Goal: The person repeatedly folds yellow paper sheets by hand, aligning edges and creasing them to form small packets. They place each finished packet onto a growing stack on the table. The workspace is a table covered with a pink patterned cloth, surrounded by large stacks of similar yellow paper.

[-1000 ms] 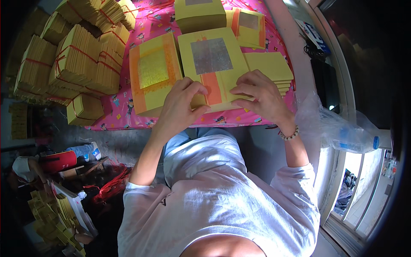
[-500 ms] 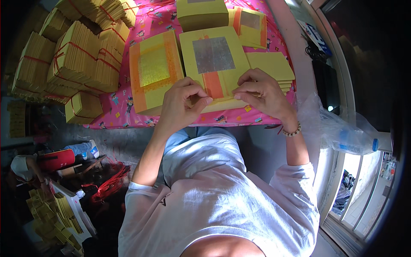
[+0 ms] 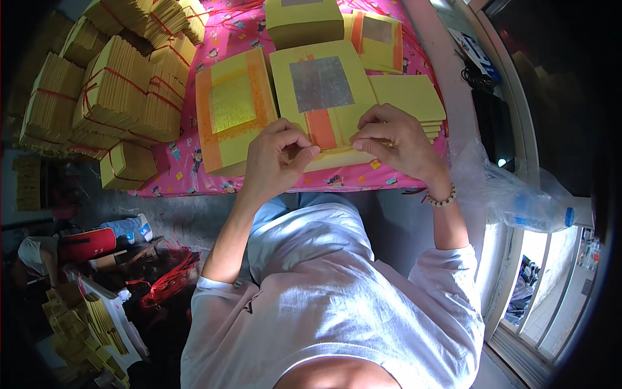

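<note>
Both hands work at the near edge of the top sheet (image 3: pixel 330 104), a yellow leaf on the middle stack at the front of the pink tabletop (image 3: pixel 389 178). The left hand (image 3: pixel 275 155) pinches the edge between thumb and index finger at the orange stripe (image 3: pixel 320 128); the right hand (image 3: pixel 398 142) pinches the same edge farther right. Between the 2 grips lies a narrow lip (image 3: pixel 335 150), apparently turned up or curled; the exact form is too small to tell.

Recommended handling:
1. Apply equal, light pressure with both hands; uneven pressure would probably skew the lip.
2. Align the 2 thumbs parallel to the near edge of the stack.
3. Hold the sheet taut between the grips. Thin paper is likely to crease or tear if pulled hard.
4. Avoid dragging the leaves beneath.

Orientation: the sheet lies face up. Its long axis appears to run away from the person, with the far end leaning slightly left. The stripe follows this axis from the near edge to the silver square (image 3: pixel 322 84).

To the left lies a gold-panelled stack (image 3: pixel 234 107); to the right, a plain yellow stack (image 3: pixel 408 97). A thick yellow block (image 3: pixel 304 32) stands beyond.
</note>
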The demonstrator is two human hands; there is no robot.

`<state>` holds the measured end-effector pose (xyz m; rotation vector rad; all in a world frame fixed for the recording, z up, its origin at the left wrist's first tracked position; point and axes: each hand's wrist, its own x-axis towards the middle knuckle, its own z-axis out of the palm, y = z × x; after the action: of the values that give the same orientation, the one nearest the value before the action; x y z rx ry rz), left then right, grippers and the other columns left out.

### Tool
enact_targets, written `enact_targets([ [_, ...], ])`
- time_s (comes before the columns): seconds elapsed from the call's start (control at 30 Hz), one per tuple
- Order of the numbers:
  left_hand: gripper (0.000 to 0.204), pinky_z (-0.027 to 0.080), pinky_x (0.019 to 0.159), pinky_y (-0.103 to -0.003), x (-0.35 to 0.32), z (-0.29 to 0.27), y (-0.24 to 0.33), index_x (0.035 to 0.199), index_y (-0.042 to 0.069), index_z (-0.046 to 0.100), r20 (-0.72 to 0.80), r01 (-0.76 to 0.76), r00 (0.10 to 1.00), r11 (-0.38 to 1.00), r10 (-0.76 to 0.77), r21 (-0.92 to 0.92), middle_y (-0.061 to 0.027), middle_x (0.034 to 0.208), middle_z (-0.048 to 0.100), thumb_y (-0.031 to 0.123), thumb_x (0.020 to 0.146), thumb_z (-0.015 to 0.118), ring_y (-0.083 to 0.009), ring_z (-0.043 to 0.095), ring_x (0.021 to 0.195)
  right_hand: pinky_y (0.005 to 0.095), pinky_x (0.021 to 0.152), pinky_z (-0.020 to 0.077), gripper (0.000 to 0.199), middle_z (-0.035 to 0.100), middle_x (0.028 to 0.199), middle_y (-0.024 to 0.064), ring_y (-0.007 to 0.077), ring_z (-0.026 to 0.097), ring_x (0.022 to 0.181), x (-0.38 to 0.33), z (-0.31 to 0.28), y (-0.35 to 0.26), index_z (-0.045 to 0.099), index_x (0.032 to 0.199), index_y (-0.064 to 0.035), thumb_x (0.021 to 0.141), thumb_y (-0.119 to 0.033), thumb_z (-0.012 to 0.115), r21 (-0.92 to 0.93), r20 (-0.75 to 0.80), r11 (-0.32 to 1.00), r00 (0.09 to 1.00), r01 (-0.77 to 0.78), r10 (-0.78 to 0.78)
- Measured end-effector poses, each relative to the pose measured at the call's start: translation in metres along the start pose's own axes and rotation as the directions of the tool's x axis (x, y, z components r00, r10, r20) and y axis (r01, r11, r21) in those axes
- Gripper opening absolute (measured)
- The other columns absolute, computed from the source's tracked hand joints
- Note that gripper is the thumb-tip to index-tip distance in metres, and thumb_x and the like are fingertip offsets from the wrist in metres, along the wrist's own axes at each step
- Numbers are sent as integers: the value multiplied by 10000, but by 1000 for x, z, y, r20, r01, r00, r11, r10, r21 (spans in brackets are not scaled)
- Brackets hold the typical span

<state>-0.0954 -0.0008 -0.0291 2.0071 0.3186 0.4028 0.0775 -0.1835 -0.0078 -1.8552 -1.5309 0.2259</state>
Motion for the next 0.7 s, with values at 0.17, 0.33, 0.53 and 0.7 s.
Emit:
enact_targets([
  [0.17,127,437,579,-211,0,1,-3,762,-26,641,-3,2,1000,1000,-2,-14,-31,796,556,59,794,729,-80,548,658,346,670,474,109,609,827,57,232,596,781,1,-1,-1,732,842,-82,772,-164,721,-10,1,1000,1000,5,-5],
  [0.33,151,449,598,-227,0,0,1,752,-22,638,3,29,1000,999,-29,38,-43,804,559,83,779,742,-103,564,665,356,654,470,96,604,783,53,239,597,755,2,0,-4,706,816,-74,773,-160,705,-82,-18,995,999,50,-52],
  [0.53,274,475,689,-365,7,0,22,860,33,599,39,-259,964,899,262,354,-91,861,567,173,696,767,-281,576,798,376,641,459,97,560,699,46,241,585,707,5,-1,-15,628,793,-73,774,-159,670,-330,-11,936,991,123,-133],
  [0.7,283,461,718,-389,22,13,25,969,55,555,136,-352,933,763,334,543,-88,890,569,159,756,709,-300,546,836,372,720,477,164,591,788,64,252,594,810,15,-12,-27,639,874,-75,778,-201,681,-398,13,913,996,91,-93],
])
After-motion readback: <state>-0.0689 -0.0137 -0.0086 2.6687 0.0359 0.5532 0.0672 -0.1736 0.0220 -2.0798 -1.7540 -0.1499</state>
